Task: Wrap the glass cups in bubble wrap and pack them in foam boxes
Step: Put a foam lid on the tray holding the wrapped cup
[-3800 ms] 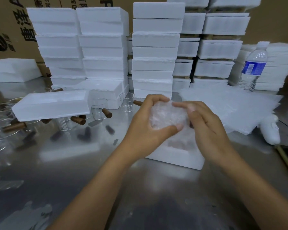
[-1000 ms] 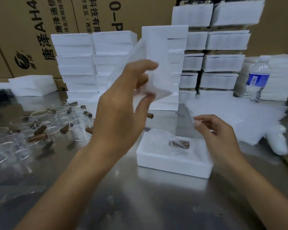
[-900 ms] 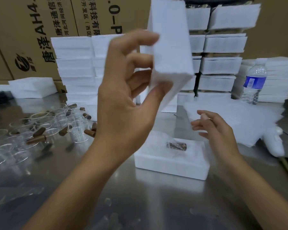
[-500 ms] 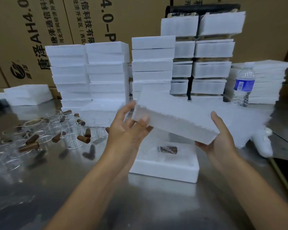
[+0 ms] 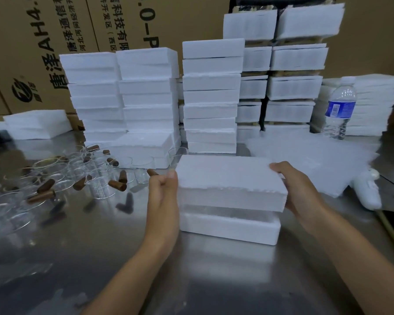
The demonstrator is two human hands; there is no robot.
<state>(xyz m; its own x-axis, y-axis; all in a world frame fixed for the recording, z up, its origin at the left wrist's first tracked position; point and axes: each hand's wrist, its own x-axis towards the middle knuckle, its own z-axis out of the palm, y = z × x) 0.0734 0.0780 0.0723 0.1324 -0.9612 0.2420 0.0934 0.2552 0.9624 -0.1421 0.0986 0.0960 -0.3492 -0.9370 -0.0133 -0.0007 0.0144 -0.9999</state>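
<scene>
Closing is the step in hand. A white rectangular foam lid is held level just above an open white foam box base, which sits on the brushed-steel bench directly in front of the person.

The left hand grips the lid's left end, with the thumb on the top edge and the fingers curled. The right hand clamps the right end, with its fingers hooked over the far corner. The two hands are thus held apart by the lid's full length.

A narrow gap shows between lid and base. Something pale and translucent is visible through it. I judge this to be a wrapped cup lying inside, though the slit is too thin to be sure.

The next move, as I read it, calls for lowering the lid squarely so that its ragged lower edge meets the base's rim all round. Pressure should then be even at both ends, since foam crumbles under a hard pinch and there is probably glass beneath.

Many clear glass cups with brown handles crowd the bench to the left, bare of wrapping. Flat sheets of bubble wrap lie beyond the right hand. Tall stacks of white foam boxes stand behind, so much of the packing seems yet to be done.
</scene>
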